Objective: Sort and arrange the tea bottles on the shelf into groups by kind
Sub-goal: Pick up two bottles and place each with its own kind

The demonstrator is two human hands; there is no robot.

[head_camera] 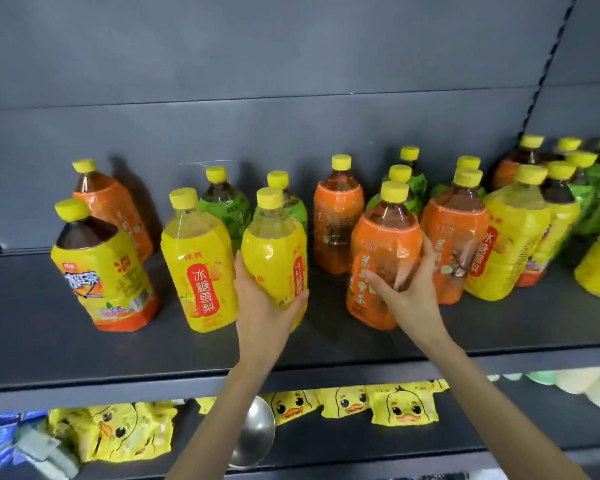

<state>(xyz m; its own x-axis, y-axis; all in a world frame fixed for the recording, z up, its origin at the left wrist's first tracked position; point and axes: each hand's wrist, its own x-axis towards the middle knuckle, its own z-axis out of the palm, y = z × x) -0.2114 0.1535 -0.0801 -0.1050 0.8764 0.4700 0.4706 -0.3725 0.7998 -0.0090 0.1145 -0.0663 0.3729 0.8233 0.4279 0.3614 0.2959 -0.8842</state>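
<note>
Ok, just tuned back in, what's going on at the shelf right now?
A person has a bottle in each hand on the grey shelf. The left hand grips a yellow-label bottle, right next to a matching yellow one. The right hand grips an orange-label bottle beside another orange one. Sorting isn't finished: green-label bottles stand behind the yellows, and the far right cluster mixes yellow, green and orange.
</note>
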